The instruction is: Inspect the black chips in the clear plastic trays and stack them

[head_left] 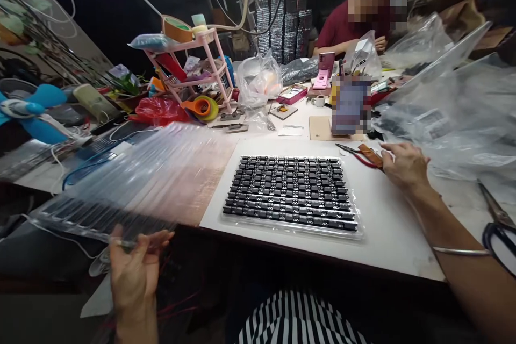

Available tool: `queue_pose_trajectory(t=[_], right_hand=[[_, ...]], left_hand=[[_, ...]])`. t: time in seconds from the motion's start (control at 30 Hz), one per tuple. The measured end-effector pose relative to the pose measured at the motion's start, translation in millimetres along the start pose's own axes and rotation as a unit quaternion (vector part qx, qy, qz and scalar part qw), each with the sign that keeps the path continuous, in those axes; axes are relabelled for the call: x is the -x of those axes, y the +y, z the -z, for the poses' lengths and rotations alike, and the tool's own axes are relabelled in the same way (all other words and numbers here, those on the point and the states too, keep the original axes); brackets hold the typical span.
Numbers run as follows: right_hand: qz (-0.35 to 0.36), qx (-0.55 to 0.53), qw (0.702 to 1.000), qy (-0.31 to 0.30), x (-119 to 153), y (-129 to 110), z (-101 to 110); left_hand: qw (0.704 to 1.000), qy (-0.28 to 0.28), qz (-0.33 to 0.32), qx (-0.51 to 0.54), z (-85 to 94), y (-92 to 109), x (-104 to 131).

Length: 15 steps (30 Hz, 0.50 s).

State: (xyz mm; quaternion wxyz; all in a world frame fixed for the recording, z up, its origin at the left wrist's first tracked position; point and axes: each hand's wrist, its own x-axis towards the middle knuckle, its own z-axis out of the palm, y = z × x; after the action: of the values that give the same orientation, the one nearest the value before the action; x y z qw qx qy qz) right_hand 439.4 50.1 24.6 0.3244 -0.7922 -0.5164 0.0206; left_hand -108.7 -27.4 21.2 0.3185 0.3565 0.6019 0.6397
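At the lower left, my left hand [135, 266] pinches the near edge of a clear ribbed plastic tray [141, 172], which is blurred and tilted over the table's left part. A second clear tray [290, 228] lies flat in the middle, filled with rows of black circuit boards [290, 191]. On the right, my right hand [405, 166] is beside red-handled pliers [358, 157] and a small brown piece [371, 156]; its fingertips are near the brown piece, and whether they grip it cannot be made out.
Scissors [500, 220] lie at the right edge. Plastic bags [455, 113] heap at the back right. A pink rack [209, 64] and a blue fan [32, 107] stand at the left. Across the table sits a person in a dark red shirt [338, 27].
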Motion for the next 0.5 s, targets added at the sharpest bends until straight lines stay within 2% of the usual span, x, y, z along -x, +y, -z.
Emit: queue_pose_trajectory(t=[0.07,0.13,0.2,0.27,0.3,0.33,0.43,0.5], right_hand=[[0.027,-0.051,0.998,-0.007,7.0,-14.0,6.8],[0.055,-0.143,0.986,-0.062,17.1,-31.9,14.7],[0.052,-0.283,0.942,-0.173,29.2,-49.5,21.6],[0.014,-0.41,0.87,-0.274,41.5,-62.5,25.2],[-0.012,-0.443,0.846,-0.296,47.0,-66.7,25.3],[-0.038,-0.454,0.84,-0.295,51.7,-69.2,24.4],[-0.08,-0.435,0.866,-0.235,59.9,-69.5,17.6],[-0.057,-0.375,0.908,-0.178,61.8,-66.8,13.0]], left_hand=[[0.999,-0.036,0.018,0.007,-10.2,9.1,3.2],[0.995,-0.086,0.045,0.029,-24.2,17.7,5.1],[0.987,-0.136,0.065,0.059,-40.9,24.3,5.3],[0.976,-0.186,0.076,0.079,-58.3,27.9,3.0],[0.971,-0.209,0.081,0.078,-66.6,28.6,0.7],[0.967,-0.229,0.087,0.072,-74.3,28.7,-2.2],[0.959,-0.266,0.091,0.032,-93.4,26.5,-13.4],[0.96,-0.268,0.083,0.016,-102.4,24.2,-20.4]])
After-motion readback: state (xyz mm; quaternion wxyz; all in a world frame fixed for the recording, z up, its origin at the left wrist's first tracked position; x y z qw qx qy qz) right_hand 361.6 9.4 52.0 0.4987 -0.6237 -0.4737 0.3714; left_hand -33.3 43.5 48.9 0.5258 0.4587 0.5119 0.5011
